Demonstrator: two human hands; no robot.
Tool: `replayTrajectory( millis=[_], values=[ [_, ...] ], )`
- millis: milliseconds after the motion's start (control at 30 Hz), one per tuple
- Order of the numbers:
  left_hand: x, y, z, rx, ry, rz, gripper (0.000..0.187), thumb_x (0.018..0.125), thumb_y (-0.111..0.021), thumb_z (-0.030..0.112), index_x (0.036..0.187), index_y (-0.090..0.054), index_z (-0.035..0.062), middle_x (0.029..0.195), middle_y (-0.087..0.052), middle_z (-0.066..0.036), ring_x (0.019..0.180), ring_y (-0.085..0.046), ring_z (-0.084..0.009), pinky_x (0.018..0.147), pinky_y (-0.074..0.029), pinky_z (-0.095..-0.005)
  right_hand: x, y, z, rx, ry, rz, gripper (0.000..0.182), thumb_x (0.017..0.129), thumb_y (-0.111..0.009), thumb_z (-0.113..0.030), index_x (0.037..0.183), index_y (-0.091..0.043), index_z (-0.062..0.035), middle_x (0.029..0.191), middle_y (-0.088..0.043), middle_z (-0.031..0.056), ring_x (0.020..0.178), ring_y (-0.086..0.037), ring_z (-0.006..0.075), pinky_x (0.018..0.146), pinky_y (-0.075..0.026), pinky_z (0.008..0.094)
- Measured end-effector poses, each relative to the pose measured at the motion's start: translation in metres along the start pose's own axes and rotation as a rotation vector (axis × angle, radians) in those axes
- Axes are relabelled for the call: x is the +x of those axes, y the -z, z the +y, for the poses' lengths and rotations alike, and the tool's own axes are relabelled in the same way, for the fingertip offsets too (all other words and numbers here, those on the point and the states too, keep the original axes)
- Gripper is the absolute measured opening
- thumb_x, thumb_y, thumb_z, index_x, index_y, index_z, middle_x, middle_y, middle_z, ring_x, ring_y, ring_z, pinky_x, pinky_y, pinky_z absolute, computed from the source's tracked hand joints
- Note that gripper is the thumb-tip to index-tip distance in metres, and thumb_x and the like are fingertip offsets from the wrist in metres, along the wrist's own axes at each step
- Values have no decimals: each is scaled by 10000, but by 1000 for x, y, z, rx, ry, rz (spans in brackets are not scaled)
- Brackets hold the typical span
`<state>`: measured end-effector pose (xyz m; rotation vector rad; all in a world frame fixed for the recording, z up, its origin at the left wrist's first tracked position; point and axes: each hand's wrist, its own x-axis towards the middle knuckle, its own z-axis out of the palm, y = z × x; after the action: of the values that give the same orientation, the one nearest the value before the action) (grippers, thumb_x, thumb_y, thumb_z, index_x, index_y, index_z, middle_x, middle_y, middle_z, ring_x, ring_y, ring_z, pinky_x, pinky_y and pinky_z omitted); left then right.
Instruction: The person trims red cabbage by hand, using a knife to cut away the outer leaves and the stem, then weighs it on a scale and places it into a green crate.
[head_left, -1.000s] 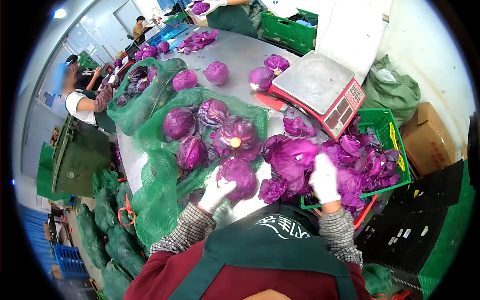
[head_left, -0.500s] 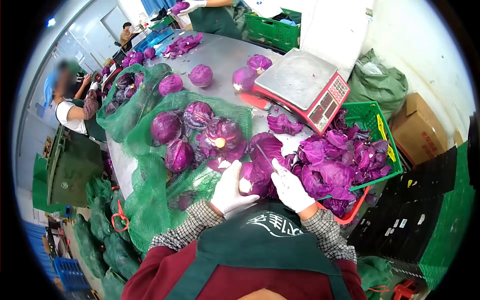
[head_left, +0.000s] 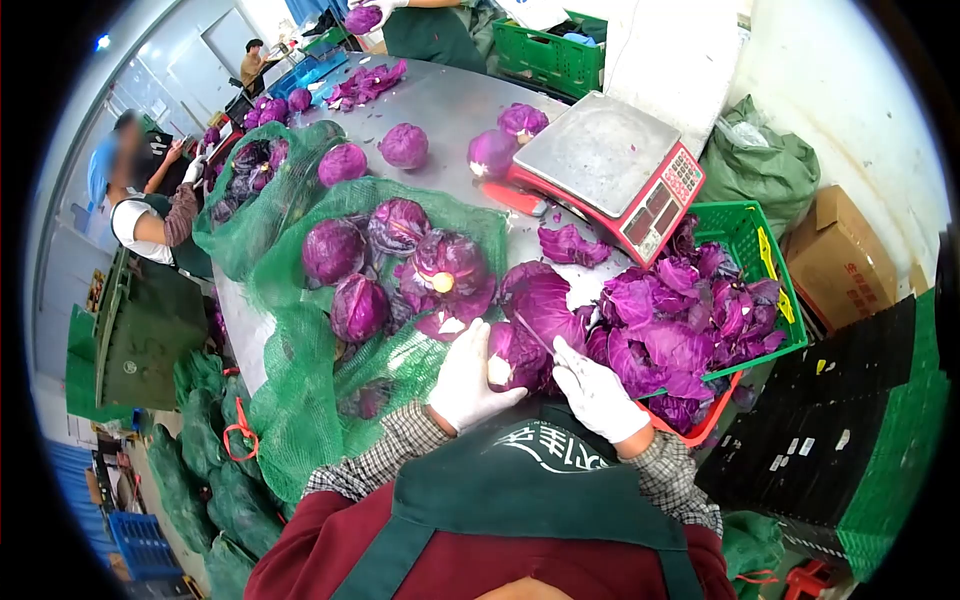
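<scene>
My left hand (head_left: 468,382), in a white glove, holds a purple cabbage (head_left: 514,357) from its left side, with the thumb beneath it. In my right hand (head_left: 596,390), also gloved, is a thin knife (head_left: 535,335) whose blade points up and left over the cabbage. Loose cabbage leaves (head_left: 541,300) lie just beyond the blade. Left of my hands, several whole cabbages (head_left: 333,252) rest on a green mesh bag (head_left: 300,350), one with its pale cut stem facing up.
A red scale (head_left: 600,160) stands on the metal table (head_left: 455,100). Right of my hands, a green crate (head_left: 790,300) holds torn leaves. Co-workers (head_left: 150,215) stand at the far left and the far side. Filled mesh sacks (head_left: 240,500) lie on the floor.
My right hand has moved slightly right and down with the knife. The held cabbage has turned and shifted a little right, my left hand with it. A co-worker at the left has moved their arms.
</scene>
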<state>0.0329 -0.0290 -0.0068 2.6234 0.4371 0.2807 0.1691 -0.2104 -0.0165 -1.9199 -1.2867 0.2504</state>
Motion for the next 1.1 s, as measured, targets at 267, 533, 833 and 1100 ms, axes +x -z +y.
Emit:
replayTrajectory(
  millis=[267, 533, 833, 1100],
  values=[
    [4, -6, 0, 40, -31, 48, 1037, 589, -809, 416, 1332, -310, -107, 1268, -431, -289, 1194, -426, -423, 1043, -330, -447, -36, 4, 6, -1, -46, -214, 389, 938, -499, -315, 1172, -591, -17, 1101, -638, 185, 923, -649, 311, 770, -527, 370],
    [6, -5, 2, 29, -39, 26, 997, 571, -810, 388, 1302, -340, -99, 1189, -465, -270, 1101, -470, -408, 975, -376, -449, -43, -12, 65, -201, -84, 217, 222, 931, -482, -115, 1064, -622, -5, 1000, -649, 186, 788, -650, 249, 698, -525, 320],
    [-5, -4, -23, -30, -33, 40, 1025, 599, -817, 416, 1333, -326, -103, 1350, -350, -301, 1283, -353, -398, 1082, -293, -438, 11, -16, 21, 327, -309, 143, 345, 864, -655, -173, 1148, -595, 15, 962, -655, 124, 839, -637, 177, 767, -505, 288],
    [1, -3, -88, -1758, 393, -45, 641, 848, -635, 111, 1394, -307, 38, 1339, -445, -182, 1245, -456, -310, 1030, -417, -474, 48, -74, 38, 878, -588, -102, 376, 924, -569, -283, 1209, -574, -38, 778, -609, 25, 473, -501, 102, 460, -428, 258]
  ],
)
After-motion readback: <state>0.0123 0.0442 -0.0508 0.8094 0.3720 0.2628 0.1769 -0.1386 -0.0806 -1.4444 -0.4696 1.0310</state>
